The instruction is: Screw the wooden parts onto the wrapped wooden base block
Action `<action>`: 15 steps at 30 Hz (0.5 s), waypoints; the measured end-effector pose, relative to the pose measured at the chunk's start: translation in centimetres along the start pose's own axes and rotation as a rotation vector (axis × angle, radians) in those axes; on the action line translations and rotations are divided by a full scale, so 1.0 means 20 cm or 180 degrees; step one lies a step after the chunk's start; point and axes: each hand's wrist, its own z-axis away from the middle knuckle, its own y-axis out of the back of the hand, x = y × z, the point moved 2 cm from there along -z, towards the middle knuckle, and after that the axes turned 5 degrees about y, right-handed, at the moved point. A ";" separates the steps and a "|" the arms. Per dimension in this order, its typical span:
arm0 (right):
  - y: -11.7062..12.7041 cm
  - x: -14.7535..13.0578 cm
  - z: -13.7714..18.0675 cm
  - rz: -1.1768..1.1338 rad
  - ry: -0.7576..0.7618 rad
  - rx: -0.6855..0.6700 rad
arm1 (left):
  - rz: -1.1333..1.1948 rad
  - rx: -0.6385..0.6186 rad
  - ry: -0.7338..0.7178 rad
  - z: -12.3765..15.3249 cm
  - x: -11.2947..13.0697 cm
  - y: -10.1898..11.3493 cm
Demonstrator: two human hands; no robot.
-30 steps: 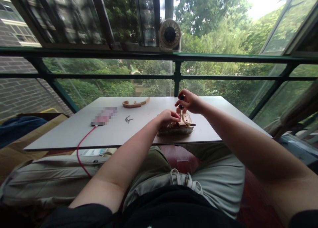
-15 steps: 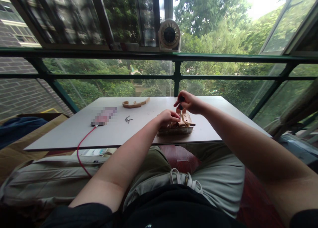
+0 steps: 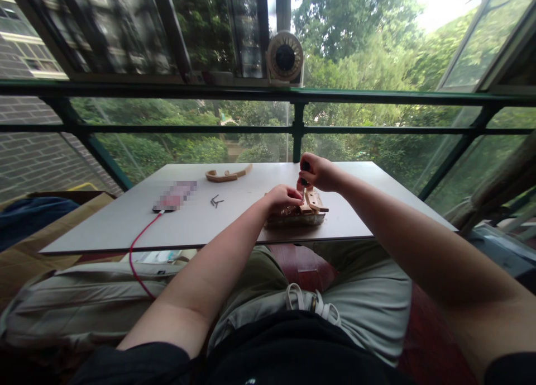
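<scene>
My right hand (image 3: pixel 317 171) is closed around the dark handle of a screwdriver (image 3: pixel 305 179), which stands upright with its shaft pointing down. Below it lies a wooden assembly (image 3: pixel 314 200) of pale pieces with dark holes, resting on a worn, block-like base (image 3: pixel 296 220). My left hand (image 3: pixel 285 199) reaches over the left side of this assembly. Its fingers are pinched close to the screwdriver's lower end; what sits between them is too small to make out.
Several dark screws (image 3: pixel 216 200) lie on the white table (image 3: pixel 234 228). Behind them is a curved wooden piece (image 3: pixel 228 176). A blurred-out phone-like object (image 3: pixel 175 197) with a red cable (image 3: pixel 133 245) lies at left. A small fan (image 3: pixel 285 58) stands by the window railing (image 3: pixel 188 129).
My right hand's fingers have shifted and closed more tightly around the screwdriver handle. My left hand and the wooden assembly stay nearly in place.
</scene>
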 end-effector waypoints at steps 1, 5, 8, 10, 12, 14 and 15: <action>0.00 -0.01 0.00 0.0082 0.0008 0.0036 | -0.0016 0.0009 -0.0030 0.00 0.00 0.00; 0.00 0.00 0.00 0.0262 0.0070 0.0160 | -0.0088 -0.0006 -0.0121 0.00 0.00 0.00; -0.01 0.02 0.01 0.0324 0.0150 0.0242 | -0.0114 -0.0014 -0.0107 0.02 0.01 0.00; -0.03 0.03 0.01 0.0290 0.0212 0.0269 | -0.0088 0.0009 -0.0104 0.03 0.01 -0.01; -0.04 0.03 0.02 0.0192 0.0248 0.0283 | -0.0045 0.0034 -0.0141 0.03 0.02 -0.01; -0.05 0.04 0.02 0.0109 0.0259 0.0297 | -0.0028 0.0054 -0.0187 0.04 0.02 -0.01; -0.05 0.05 0.02 0.0093 0.0259 0.0305 | -0.0033 0.0070 -0.0198 0.04 0.02 -0.02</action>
